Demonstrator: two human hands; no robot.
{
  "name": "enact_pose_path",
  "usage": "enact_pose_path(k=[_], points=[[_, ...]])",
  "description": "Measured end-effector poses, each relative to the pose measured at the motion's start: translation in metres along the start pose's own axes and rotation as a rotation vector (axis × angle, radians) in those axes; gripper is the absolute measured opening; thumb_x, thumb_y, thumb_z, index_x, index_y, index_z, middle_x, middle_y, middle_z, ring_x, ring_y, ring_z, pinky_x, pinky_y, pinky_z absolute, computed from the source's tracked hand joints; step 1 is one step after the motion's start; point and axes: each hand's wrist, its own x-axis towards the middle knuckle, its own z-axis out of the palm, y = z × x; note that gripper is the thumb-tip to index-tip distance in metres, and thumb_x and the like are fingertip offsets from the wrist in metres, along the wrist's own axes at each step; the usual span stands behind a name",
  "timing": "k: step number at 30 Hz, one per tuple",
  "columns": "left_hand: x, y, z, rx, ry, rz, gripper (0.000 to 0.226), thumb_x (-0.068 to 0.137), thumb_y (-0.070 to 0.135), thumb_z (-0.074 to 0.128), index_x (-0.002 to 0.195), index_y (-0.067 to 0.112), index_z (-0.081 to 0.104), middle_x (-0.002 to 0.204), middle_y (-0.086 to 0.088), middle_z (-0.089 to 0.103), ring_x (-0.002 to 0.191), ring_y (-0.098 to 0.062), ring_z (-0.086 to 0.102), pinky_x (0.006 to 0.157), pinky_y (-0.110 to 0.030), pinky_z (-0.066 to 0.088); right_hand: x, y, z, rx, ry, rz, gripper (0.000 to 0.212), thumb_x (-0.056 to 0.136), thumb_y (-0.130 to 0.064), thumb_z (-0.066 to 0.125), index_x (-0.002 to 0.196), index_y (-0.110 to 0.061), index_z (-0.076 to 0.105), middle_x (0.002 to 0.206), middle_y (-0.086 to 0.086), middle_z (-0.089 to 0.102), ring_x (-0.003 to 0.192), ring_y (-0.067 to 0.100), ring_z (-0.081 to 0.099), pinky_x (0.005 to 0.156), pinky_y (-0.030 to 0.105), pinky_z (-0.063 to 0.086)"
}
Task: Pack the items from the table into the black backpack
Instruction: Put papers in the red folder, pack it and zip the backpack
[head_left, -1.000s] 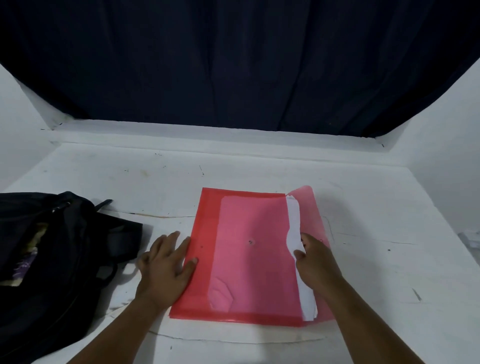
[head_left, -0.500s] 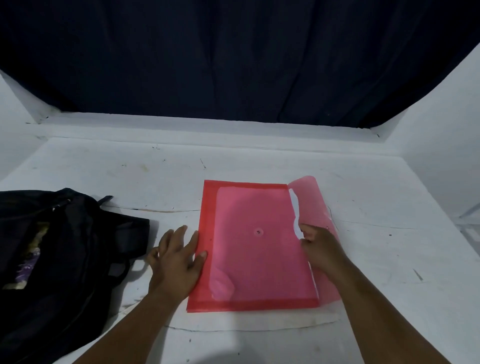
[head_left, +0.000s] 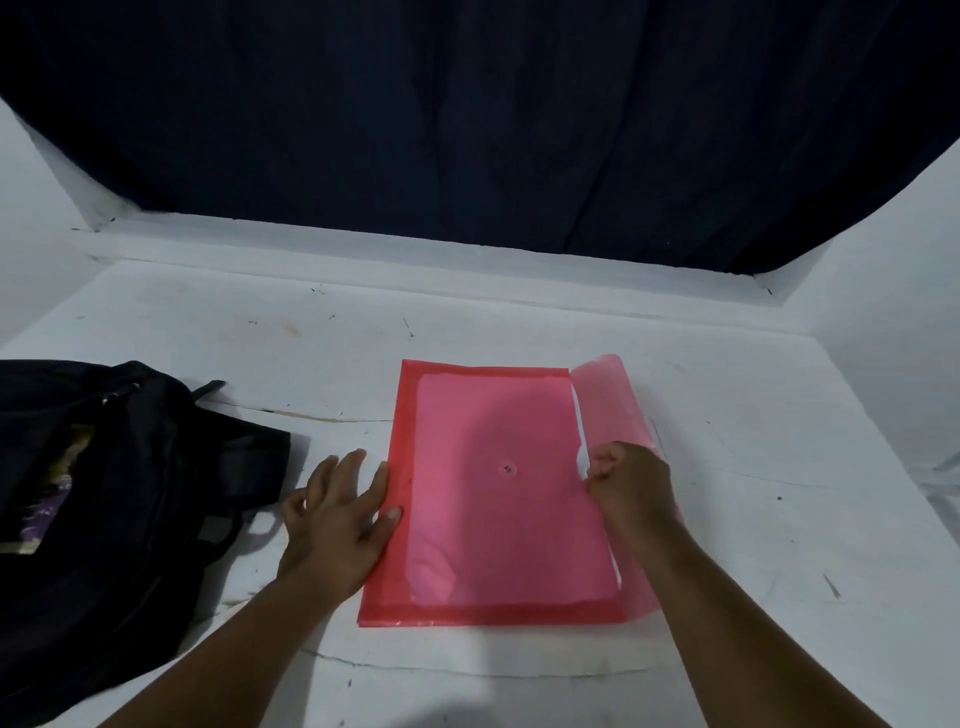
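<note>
1. Red plastic folder (head_left: 498, 493) lies flat at centre of white table (head_left: 779, 467); pale paper shows through it; small snap button (head_left: 507, 470) mid-cover.
2. Left hand (head_left: 340, 525) flat, fingers straight and spread, pressing folder's left edge; holds nothing.
3. Right hand (head_left: 631, 480) w/ fingers curled, pinching folder flap (head_left: 608, 405) at right edge; flap stands open, curling up.
4. Black backpack (head_left: 104, 493) lies far left on table, unzipped, colourful contents visible inside; apart from folder.
</note>
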Motion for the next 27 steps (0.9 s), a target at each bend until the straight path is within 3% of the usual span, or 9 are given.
enact_pose_path(k=[2,4,6,7,10,13,17,21,27], points=[[-0.001,0.000,-0.001,0.004,0.008,-0.008,0.068,0.093,0.066,0.018,0.144,0.034,0.051,0.157,-0.005,0.038,0.146,-0.031,0.027,0.107,-0.056,0.026,0.002,-0.001,-0.002,0.016,-0.008,-0.027,0.023,0.085,-0.002,0.058,0.093,-0.016,0.075,0.082,-0.008,0.067,0.069,-0.004,0.056,0.055,0.004,0.033],[0.000,0.001,-0.002,0.007,0.009,-0.025,0.072,0.091,0.068,0.013,0.147,0.036,0.046,0.160,-0.002,0.033,0.148,-0.027,0.021,0.110,-0.054,0.022,0.005,0.002,-0.003,0.044,-0.051,-0.077,0.021,0.086,-0.004,0.062,0.098,-0.016,0.076,0.090,-0.004,0.074,0.076,0.004,0.063,0.065,0.008,0.044],[0.000,0.003,-0.004,0.002,0.001,-0.042,0.076,0.089,0.070,0.008,0.150,0.039,0.040,0.162,0.002,0.026,0.150,-0.022,0.014,0.112,-0.051,0.017,0.009,0.006,-0.007,0.088,-0.140,-0.075,0.021,0.087,-0.008,0.070,0.106,-0.017,0.073,0.098,0.000,0.075,0.085,0.014,0.069,0.076,0.029,0.060],[0.000,0.004,-0.005,-0.003,0.009,-0.047,0.076,0.089,0.070,0.007,0.151,0.040,0.039,0.162,0.003,0.026,0.149,-0.021,0.014,0.112,-0.050,0.017,0.011,0.007,-0.011,0.145,-0.189,-0.028,0.025,0.084,-0.008,0.075,0.106,-0.018,0.071,0.097,0.000,0.074,0.085,0.017,0.070,0.074,0.035,0.062],[-0.001,0.007,-0.005,0.002,0.031,-0.060,0.075,0.089,0.071,0.009,0.150,0.040,0.040,0.160,0.003,0.030,0.147,-0.021,0.018,0.111,-0.050,0.019,0.012,0.011,-0.018,0.203,-0.225,0.060,0.038,0.067,-0.005,0.089,0.093,-0.017,0.064,0.086,-0.002,0.070,0.075,0.019,0.071,0.060,0.034,0.062],[-0.003,0.009,-0.006,-0.015,0.038,-0.074,0.075,0.089,0.072,0.012,0.151,0.040,0.040,0.161,0.003,0.031,0.148,-0.021,0.019,0.114,-0.052,0.018,0.007,0.016,-0.016,0.238,-0.227,0.052,0.039,0.064,-0.004,0.090,0.089,-0.019,0.064,0.085,-0.002,0.071,0.075,0.018,0.071,0.068,0.040,0.063],[-0.004,0.013,-0.010,-0.044,0.032,-0.088,0.076,0.087,0.073,0.012,0.152,0.041,0.038,0.163,0.006,0.027,0.150,-0.019,0.014,0.115,-0.048,0.012,0.010,0.021,-0.020,0.414,-0.330,0.123,0.035,0.067,-0.003,0.089,0.092,-0.013,0.066,0.089,0.006,0.074,0.068,0.024,0.073,0.060,0.036,0.062],[-0.003,0.013,-0.010,-0.036,0.039,-0.085,0.075,0.087,0.072,0.014,0.150,0.042,0.040,0.162,0.005,0.030,0.149,-0.020,0.017,0.114,-0.050,0.015,0.014,0.025,-0.025,0.371,-0.444,0.102,0.029,0.075,-0.006,0.085,0.099,-0.011,0.071,0.087,0.005,0.076,0.060,0.030,0.072,0.063,0.037,0.062],[-0.004,0.017,-0.013,-0.062,0.065,-0.085,0.075,0.085,0.075,0.020,0.147,0.043,0.046,0.160,0.004,0.034,0.149,-0.021,0.020,0.114,-0.050,0.015,0.010,0.028,-0.027,0.308,-0.510,-0.033,0.036,0.083,-0.004,0.077,0.116,-0.015,0.070,0.102,-0.001,0.074,0.051,0.011,0.065,0.054,0.022,0.054]])
